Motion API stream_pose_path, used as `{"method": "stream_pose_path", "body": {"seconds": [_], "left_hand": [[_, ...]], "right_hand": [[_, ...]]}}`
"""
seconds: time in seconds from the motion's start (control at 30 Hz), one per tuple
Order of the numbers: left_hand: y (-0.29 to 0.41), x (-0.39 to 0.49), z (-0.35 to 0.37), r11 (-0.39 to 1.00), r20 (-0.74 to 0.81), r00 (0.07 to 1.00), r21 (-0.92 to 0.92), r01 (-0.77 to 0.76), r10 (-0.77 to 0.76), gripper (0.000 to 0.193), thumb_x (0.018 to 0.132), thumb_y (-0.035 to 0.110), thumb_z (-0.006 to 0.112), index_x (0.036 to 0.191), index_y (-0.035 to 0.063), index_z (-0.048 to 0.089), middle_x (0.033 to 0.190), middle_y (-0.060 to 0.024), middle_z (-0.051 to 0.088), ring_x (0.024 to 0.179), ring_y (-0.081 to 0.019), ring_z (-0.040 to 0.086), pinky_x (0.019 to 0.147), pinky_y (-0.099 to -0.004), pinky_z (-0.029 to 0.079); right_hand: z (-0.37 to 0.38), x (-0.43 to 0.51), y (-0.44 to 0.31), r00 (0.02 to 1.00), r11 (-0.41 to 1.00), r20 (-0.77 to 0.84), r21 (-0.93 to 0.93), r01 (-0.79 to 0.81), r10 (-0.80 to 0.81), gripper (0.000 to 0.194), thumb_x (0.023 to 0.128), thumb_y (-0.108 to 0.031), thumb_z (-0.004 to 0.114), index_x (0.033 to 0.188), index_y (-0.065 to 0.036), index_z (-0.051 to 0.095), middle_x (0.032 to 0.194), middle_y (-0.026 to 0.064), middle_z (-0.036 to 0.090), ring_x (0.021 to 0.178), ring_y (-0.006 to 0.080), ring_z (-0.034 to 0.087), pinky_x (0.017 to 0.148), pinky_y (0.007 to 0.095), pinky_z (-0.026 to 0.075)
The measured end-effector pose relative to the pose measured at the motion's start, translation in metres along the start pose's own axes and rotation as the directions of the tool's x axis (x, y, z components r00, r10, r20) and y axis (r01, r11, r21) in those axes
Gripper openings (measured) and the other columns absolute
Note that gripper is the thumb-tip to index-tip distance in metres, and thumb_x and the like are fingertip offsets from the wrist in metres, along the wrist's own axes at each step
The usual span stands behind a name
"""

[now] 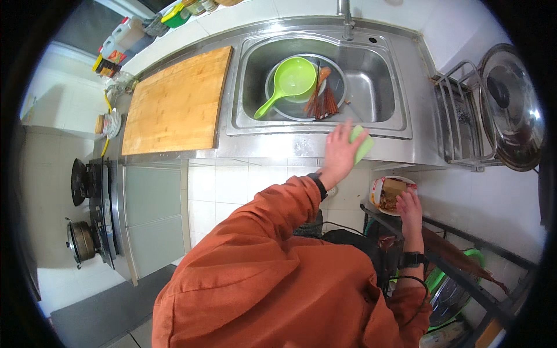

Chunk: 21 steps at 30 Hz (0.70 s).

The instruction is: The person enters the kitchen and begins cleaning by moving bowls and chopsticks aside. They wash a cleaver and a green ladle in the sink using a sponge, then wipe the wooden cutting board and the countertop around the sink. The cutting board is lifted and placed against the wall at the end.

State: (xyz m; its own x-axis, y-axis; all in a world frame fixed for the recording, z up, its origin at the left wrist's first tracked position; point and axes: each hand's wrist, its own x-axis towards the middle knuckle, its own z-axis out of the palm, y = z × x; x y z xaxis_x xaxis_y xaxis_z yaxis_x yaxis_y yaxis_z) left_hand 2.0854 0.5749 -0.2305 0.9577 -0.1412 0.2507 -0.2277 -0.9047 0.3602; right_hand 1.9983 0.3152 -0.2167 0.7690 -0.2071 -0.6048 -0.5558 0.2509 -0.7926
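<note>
My left hand [341,150], palm down, presses a light green sponge [363,145] on the steel counter edge in front of the sink [378,87]; the thumb lies over the sponge. In the sink, a metal basin [340,71] holds a bright green plastic ladle [295,77], a wooden spoon [324,74] and a bundle of reddish-brown chopsticks [324,104]. My right hand [409,209] is empty, its fingers slightly apart, over the right side of a bin [374,191] with food scraps and a piece of cardboard inside.
A wooden cutting board [178,102] lies left of the sink, below a faucet [347,26]. At the right stand a metal rack [457,117] and a large glass lid [511,108]. A black-framed shelf [461,278] is beside my right arm. A gas stove with a pot [82,241] is far left.
</note>
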Motion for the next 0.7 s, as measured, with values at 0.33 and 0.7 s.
{"method": "stream_pose_path", "body": {"seconds": [0.33, 0.7], "left_hand": [[-0.004, -0.027, -0.006, 0.987, 0.133, 0.978, -0.01, -0.159, 0.159, 0.064, 0.074, 0.035, 0.061, 0.13, 0.0073, 0.044, 0.141, -0.014, 0.035, 0.127, -0.0363, 0.031, 0.103, -0.0525, 0.025], [-0.212, -0.126, -0.103, 0.859, 0.008, 0.914, 0.344, 0.379, -0.406, 0.058, 0.065, 0.002, 0.06, 0.122, 0.004, 0.051, 0.13, -0.0129, 0.05, 0.101, -0.0381, 0.051, 0.087, -0.0433, 0.043]], "right_hand": [[0.015, 0.006, -0.005, 0.997, 0.998, 0.07, -0.061, -0.029, 0.033, 0.039, 0.091, -0.022, 0.056, 0.126, -0.008, 0.046, 0.112, 0.0035, 0.055, 0.098, 0.015, 0.058, 0.079, 0.0243, 0.048], [0.037, 0.019, -0.007, 0.985, 0.997, 0.171, -0.079, -0.009, 0.023, 0.041, 0.092, -0.026, 0.055, 0.127, -0.007, 0.046, 0.121, 0.0082, 0.052, 0.097, 0.0145, 0.058, 0.081, 0.0252, 0.048]]}}
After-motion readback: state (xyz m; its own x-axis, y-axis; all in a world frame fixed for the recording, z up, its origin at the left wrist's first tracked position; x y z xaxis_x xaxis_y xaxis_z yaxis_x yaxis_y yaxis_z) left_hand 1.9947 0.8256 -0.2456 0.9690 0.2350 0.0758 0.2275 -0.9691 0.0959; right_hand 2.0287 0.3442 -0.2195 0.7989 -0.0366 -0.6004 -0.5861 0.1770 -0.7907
